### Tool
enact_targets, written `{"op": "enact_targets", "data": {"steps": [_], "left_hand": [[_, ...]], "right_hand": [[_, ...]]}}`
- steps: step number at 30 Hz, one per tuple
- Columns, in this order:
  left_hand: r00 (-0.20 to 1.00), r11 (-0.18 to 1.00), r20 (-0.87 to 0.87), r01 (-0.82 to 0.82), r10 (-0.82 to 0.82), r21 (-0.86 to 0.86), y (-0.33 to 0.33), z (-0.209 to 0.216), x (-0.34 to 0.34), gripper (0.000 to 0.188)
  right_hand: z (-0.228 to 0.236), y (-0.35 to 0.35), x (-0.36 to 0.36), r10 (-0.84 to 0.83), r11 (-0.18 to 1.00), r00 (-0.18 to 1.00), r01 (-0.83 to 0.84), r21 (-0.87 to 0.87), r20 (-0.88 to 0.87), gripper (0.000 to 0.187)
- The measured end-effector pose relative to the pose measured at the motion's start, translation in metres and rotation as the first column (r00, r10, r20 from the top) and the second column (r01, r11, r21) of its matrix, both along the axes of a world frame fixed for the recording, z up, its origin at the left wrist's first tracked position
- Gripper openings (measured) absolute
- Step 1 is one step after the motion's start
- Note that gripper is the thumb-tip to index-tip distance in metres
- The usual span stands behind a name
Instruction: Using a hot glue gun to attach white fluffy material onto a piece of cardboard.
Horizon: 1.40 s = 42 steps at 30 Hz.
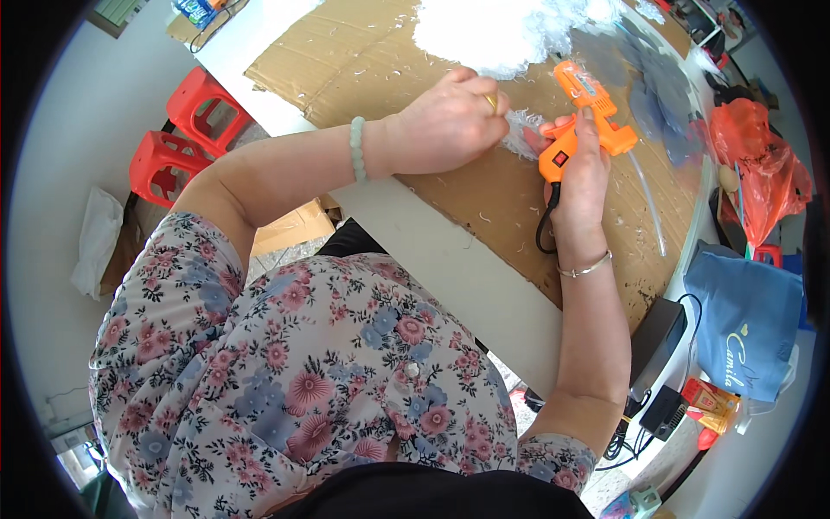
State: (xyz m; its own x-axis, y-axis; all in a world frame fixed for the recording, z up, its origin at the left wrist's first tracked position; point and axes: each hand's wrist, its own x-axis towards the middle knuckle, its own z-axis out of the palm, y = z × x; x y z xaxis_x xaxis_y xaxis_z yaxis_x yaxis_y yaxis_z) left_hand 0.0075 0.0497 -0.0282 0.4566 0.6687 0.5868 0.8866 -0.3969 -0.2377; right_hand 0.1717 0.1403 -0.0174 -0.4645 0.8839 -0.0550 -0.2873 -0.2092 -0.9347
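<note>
My right hand (584,169) is wrapped round an orange glue gun (598,111) with a red switch and a black cord. A clear glue stick (648,203) sticks out behind it over the cardboard. My left hand (456,121), wearing a ring and a pale green bead bracelet, is closed just left of the glue gun. A tuft of white feathery material (522,134) emerges at its fingers, which seem to pinch it; the fingertips are partly hidden. Beyond both hands lies a bright white feathery heap (488,39).
Brown cardboard (346,65), strewn with white wisps, covers the white table (450,246). Grey translucent pieces (661,95) lie right of the glue gun. Red stools (207,108) stand left; a red plastic bag (752,156), a blue bag (743,320) and a black power adapter (664,413) are right.
</note>
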Motion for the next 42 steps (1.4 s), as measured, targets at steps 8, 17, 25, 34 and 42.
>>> {"op": "enact_targets", "data": {"steps": [8, 17, 25, 34, 42], "left_hand": [[0.932, 0.972, 0.324, -0.095, 0.162, -0.213, 0.010, -0.007, -0.010, 0.006], [0.934, 0.984, 0.316, -0.140, 0.168, -0.110, 0.022, 0.000, -0.015, 0.014], [0.903, 0.999, 0.427, -0.050, 0.050, -0.010, 0.003, 0.004, -0.046, 0.014], [0.985, 0.998, 0.174, 0.003, 0.008, -0.063, -0.001, -0.005, -0.021, 0.016], [0.943, 0.983, 0.320, -0.039, 0.095, -0.177, 0.017, -0.002, -0.020, 0.012]], "right_hand": [[0.004, -0.001, 0.001, 0.007, 1.000, 1.000, -0.007, -0.001, 0.029, 0.026], [0.006, 0.001, 0.003, 0.021, 0.999, 0.999, -0.022, 0.024, 0.040, 0.026], [0.005, 0.006, 0.006, 0.030, 0.998, 0.999, -0.032, 0.062, 0.032, 0.025], [0.007, 0.008, 0.007, 0.031, 0.995, 0.998, -0.035, 0.089, 0.056, 0.027], [0.010, 0.006, 0.008, 0.027, 0.996, 0.998, -0.032, 0.086, 0.058, 0.028]]}}
